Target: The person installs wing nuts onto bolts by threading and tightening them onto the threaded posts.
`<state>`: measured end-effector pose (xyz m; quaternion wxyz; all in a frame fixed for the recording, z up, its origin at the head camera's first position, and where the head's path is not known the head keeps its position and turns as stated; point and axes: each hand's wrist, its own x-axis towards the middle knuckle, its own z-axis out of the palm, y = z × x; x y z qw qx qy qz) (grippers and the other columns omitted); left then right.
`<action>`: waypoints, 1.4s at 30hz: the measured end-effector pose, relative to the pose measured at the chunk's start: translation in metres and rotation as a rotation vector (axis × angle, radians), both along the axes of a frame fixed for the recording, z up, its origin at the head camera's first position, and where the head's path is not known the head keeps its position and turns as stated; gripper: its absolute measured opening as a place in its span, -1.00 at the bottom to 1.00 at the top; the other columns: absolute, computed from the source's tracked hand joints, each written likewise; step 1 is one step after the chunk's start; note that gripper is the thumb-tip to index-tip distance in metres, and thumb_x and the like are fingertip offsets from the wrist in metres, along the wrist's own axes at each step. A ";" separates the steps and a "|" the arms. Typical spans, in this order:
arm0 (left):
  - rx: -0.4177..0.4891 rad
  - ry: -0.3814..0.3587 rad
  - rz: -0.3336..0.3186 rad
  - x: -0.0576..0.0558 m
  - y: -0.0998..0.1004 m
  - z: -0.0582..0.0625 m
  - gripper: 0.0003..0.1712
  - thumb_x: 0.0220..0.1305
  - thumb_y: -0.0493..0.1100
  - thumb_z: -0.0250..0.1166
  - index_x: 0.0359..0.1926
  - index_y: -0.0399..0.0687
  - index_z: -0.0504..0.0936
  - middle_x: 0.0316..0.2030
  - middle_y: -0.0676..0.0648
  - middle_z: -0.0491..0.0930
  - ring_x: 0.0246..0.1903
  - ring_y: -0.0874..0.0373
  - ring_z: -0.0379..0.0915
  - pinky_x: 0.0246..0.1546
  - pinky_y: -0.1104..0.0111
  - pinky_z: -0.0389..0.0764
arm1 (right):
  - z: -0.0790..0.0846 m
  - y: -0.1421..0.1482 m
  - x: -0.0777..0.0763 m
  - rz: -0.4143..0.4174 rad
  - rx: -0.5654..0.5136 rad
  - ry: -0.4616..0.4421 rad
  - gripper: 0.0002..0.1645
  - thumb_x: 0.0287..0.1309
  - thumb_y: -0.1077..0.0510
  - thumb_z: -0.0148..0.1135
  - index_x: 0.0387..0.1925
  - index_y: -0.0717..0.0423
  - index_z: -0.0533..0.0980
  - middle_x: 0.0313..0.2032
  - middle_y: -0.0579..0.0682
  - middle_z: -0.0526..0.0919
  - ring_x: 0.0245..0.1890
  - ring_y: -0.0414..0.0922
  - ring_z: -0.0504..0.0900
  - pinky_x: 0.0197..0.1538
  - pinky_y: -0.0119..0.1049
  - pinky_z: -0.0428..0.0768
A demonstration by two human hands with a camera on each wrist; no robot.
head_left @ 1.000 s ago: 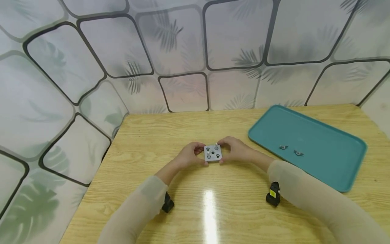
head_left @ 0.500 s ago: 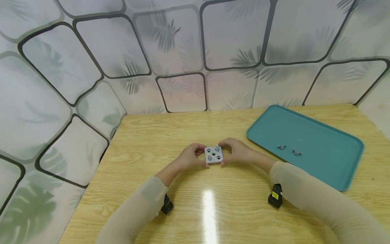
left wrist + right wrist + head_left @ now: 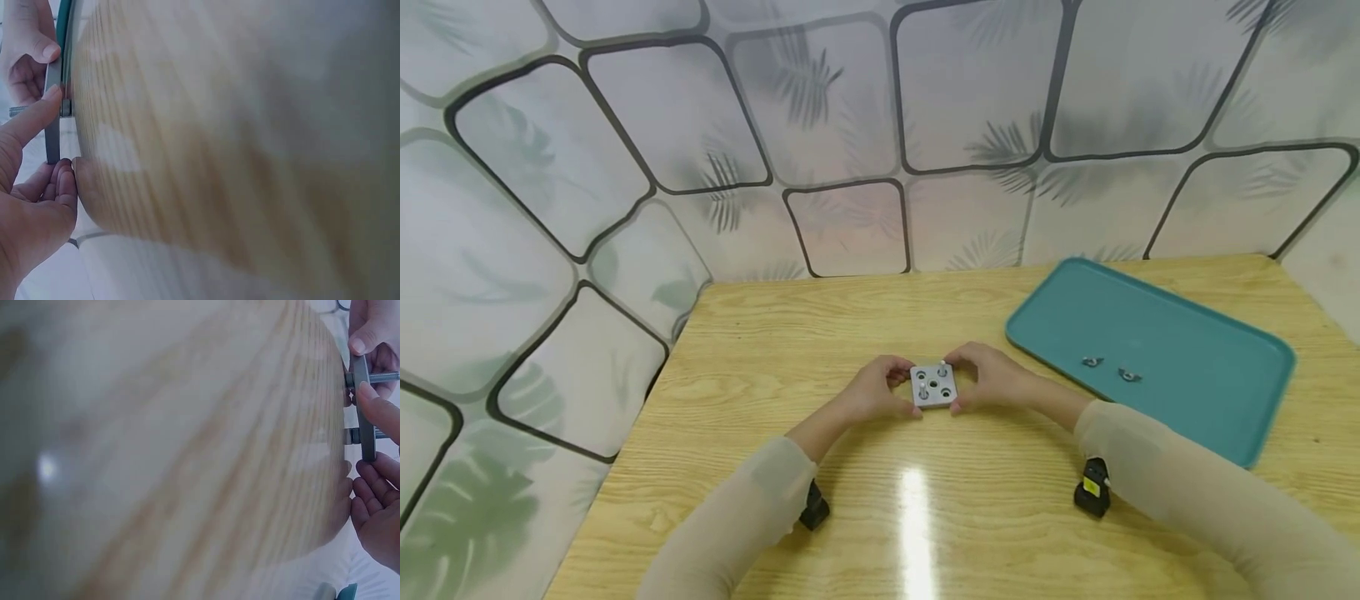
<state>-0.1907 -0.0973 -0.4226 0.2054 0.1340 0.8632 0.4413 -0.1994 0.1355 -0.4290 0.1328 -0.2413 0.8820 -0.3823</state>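
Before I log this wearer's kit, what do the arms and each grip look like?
The left sleeve and right sleeve are cream, ending short of the wrist. The left grip and right grip are ungloved. A black box shows by each sleeve; the right box bears a yellow label.

A teal tray (image 3: 1195, 367) lies before a leaf-patterned backdrop (image 3: 977, 83), perhaps cloth.

Head view: high, farthest off, facing forward and down across desk (image 3: 805, 317) to patterned backdrop (image 3: 970, 92). Wrist views: low, near, rolled sideways, skimming desk; left one has metal plate (image 3: 52, 140) edge-on near left margin, right one near right. All three share metal plate, left hand (image 3: 874, 392), right hand (image 3: 992, 377).
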 end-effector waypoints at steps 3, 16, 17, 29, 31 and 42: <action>0.017 -0.006 -0.007 0.003 0.003 -0.001 -0.22 -0.17 -0.22 0.57 0.13 -0.22 0.44 0.03 -0.09 0.48 0.03 0.07 0.38 0.14 0.23 0.38 | 0.000 0.004 0.003 0.002 0.016 0.028 -0.08 -0.32 0.02 0.60 0.10 0.35 0.43 0.07 0.23 0.52 0.14 0.17 0.42 0.25 0.07 0.29; -0.029 -0.008 -0.049 0.011 0.021 -0.002 -0.19 -0.16 -0.18 0.57 0.16 -0.20 0.42 0.02 -0.06 0.45 0.03 0.10 0.37 0.14 0.27 0.39 | -0.001 0.022 0.017 0.000 0.047 0.068 -0.10 -0.32 -0.02 0.60 0.07 0.35 0.45 0.03 0.22 0.55 0.10 0.16 0.45 0.21 0.07 0.33; -0.029 -0.007 -0.052 0.012 0.022 -0.001 -0.19 -0.17 -0.18 0.58 0.15 -0.20 0.43 0.01 -0.06 0.45 0.03 0.10 0.37 0.13 0.27 0.39 | -0.001 0.024 0.018 -0.003 0.051 0.071 -0.10 -0.32 -0.02 0.60 0.07 0.35 0.45 0.03 0.22 0.55 0.10 0.16 0.45 0.21 0.07 0.33; -0.017 -0.006 -0.106 0.017 0.035 0.000 -0.22 -0.14 -0.17 0.56 0.14 -0.20 0.42 -0.01 -0.03 0.45 0.00 0.15 0.36 0.11 0.31 0.39 | 0.002 0.038 0.032 -0.032 0.075 0.097 -0.11 -0.34 -0.04 0.60 0.04 0.33 0.47 -0.01 0.20 0.57 0.07 0.16 0.48 0.19 0.08 0.35; -0.017 -0.007 -0.106 0.018 0.036 0.000 -0.23 -0.14 -0.18 0.56 0.13 -0.20 0.43 -0.03 -0.02 0.44 -0.02 0.15 0.36 0.11 0.31 0.39 | 0.001 0.039 0.034 -0.032 0.072 0.106 -0.11 -0.34 -0.06 0.60 0.04 0.32 0.47 -0.01 0.18 0.57 0.07 0.15 0.48 0.18 0.07 0.36; -0.025 0.013 -0.143 0.028 0.047 0.000 -0.23 -0.15 -0.18 0.56 0.12 -0.21 0.42 -0.05 0.00 0.43 -0.05 0.18 0.34 0.08 0.34 0.38 | -0.002 0.050 0.050 -0.071 0.062 0.119 -0.11 -0.37 -0.05 0.62 0.04 0.31 0.49 -0.04 0.15 0.59 0.03 0.12 0.51 0.12 0.07 0.41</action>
